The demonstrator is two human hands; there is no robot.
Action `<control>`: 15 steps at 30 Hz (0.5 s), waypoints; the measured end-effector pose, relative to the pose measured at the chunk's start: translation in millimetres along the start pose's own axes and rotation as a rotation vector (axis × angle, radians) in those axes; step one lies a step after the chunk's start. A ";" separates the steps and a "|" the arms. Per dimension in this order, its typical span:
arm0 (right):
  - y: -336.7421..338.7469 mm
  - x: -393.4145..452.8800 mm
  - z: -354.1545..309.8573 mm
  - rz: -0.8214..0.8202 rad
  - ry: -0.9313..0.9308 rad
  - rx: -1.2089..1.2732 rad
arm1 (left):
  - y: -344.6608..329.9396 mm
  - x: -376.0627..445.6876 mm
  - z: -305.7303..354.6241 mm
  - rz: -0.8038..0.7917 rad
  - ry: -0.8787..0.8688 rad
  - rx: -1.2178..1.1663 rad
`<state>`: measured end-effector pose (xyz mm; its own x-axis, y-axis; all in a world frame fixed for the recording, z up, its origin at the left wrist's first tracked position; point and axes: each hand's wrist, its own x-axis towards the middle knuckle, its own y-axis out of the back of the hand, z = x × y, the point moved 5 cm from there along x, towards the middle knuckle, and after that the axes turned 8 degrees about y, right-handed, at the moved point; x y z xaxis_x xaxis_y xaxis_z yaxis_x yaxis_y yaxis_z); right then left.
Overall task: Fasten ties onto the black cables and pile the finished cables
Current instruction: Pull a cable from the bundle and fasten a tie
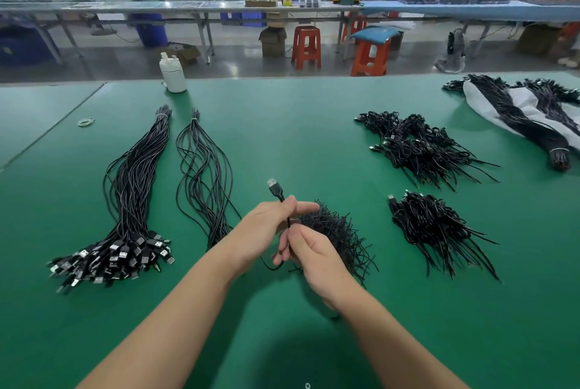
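My left hand [266, 225] grips a black USB cable [276, 190] just below its plug, which points up and away. My right hand [309, 252] pinches the same cable lower down, where a thin black tie seems to sit; the tie itself is too small to make out. Behind my hands lies a heap of loose black ties [337, 231]. Untied cables lie on the left in a thick bundle [131, 200] and a thinner bundle [204, 168]. Two piles of coiled, tied cables sit to the right, one near [430, 225] and one farther [420, 146].
The green table mat [282, 124] spreads all round. A white bottle [172, 73] stands at the far edge. Rubber bands [86, 122] lie far left. More bundled cables rest on a white sheet [518, 112] at the far right. Benches, stools and people fill the background.
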<state>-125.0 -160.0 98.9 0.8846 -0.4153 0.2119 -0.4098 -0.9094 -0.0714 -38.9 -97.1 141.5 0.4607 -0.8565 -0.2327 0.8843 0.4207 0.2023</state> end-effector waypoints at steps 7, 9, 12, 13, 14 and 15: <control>-17.1 -6.4 21.9 -0.052 -0.206 0.209 | 42.4 5.7 17.5 0.153 -0.249 -0.802; -19.3 -6.2 27.5 0.043 -0.248 0.395 | 51.7 1.3 22.0 -0.032 -0.186 -0.921; -16.6 4.5 30.3 0.148 -0.290 0.600 | 38.0 -17.8 12.4 -0.433 0.060 -0.533; -15.3 9.1 28.9 0.148 -0.299 0.609 | 31.5 -23.0 3.5 -0.538 0.128 -0.327; -14.9 13.1 27.5 0.134 -0.308 0.597 | 27.4 -26.3 -7.2 -0.573 0.205 -0.132; -15.0 15.8 26.5 0.115 -0.317 0.579 | 26.2 -26.5 -19.2 -0.544 0.282 0.014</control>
<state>-99.0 -153.5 77.4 0.9011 -0.4170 -0.1189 -0.3985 -0.6881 -0.6064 -26.5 -57.7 134.7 -0.0528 -0.8345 -0.5485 0.9982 -0.0606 -0.0039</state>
